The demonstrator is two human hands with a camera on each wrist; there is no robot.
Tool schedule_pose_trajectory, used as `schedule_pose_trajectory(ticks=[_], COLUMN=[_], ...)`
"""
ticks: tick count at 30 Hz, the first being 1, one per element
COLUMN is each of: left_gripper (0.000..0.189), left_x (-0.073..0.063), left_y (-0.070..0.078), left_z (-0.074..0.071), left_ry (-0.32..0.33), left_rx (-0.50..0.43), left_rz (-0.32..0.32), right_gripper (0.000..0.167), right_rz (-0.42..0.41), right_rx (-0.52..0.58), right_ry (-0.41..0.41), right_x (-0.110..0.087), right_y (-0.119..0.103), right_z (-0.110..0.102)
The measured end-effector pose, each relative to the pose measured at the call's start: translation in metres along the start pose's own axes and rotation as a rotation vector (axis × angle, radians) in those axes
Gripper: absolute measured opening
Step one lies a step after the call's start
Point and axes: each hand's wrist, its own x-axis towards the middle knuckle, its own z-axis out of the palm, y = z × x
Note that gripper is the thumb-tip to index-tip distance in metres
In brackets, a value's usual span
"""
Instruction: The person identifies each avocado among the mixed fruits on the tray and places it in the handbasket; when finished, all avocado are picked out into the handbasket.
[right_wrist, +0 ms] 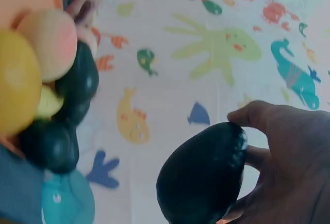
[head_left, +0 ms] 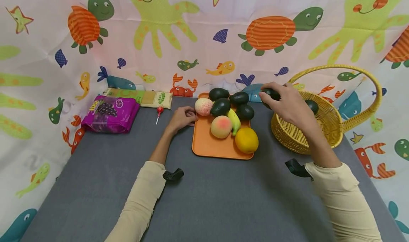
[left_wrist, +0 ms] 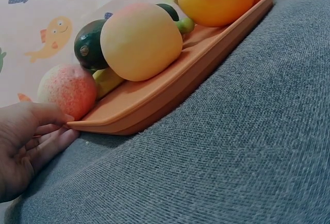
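Observation:
My right hand (head_left: 289, 101) grips a dark green avocado (right_wrist: 203, 175) by one end, in the air between the tray and the basket's left rim. My left hand (left_wrist: 31, 141) pinches the left edge of an orange tray (head_left: 207, 148), thumb at the rim and fingers beneath. Heaped on the tray are several dark avocados (head_left: 220, 107), a speckled peach (left_wrist: 69, 91) beside the left thumb, a larger peach (head_left: 221, 127), a small bunch of bananas (head_left: 234, 122) and a yellow-orange fruit (head_left: 246, 140) at the front right corner.
A yellow wicker basket (head_left: 289, 139) with a tall handle stands at the right, an avocado (head_left: 312, 107) inside it. At the back left lie a purple grape-printed bag (head_left: 110, 114), a green and tan packet (head_left: 151, 98) and a red lollipop (head_left: 160, 110). Printed cloth hangs behind the grey table.

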Motion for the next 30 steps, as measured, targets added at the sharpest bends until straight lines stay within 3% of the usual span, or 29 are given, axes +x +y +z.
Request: schedule_pose_trajectory(ticks=[6,10,15,19,24,30], left_gripper=[0.040,0.040,0.040,0.041,0.040,0.040], left_x=[0.000,0.000,-0.001,-0.001,0.000,-0.001], left_y=[0.000,-0.001,-0.001,-0.001,-0.002,-0.002], left_z=[0.001,0.001,-0.001,-0.002,-0.001,0.000], left_ry=[0.006,0.007,0.003,0.006,0.009,0.008], left_rx=[0.007,-0.002,-0.012,-0.006,0.004,-0.002], left_rz=[-0.003,-0.002,-0.013,-0.010,-0.003,-0.003], right_gripper=[0.058,0.069,0.091,0.092,0.085,0.066], right_rz=[0.052,0.106,0.237,0.277,0.294,0.313], right_rx=[-0.071,-0.128,-0.192,-0.231,-0.303,-0.359], right_ry=[0.044,0.073,0.052,0.039,-0.022,-0.223], right_x=[0.001,0.003,0.002,0.002,0.006,0.016], right_y=[0.033,0.057,0.086,0.109,0.132,0.166], right_z=[-0.022,-0.035,-0.047,-0.049,-0.048,-0.045])
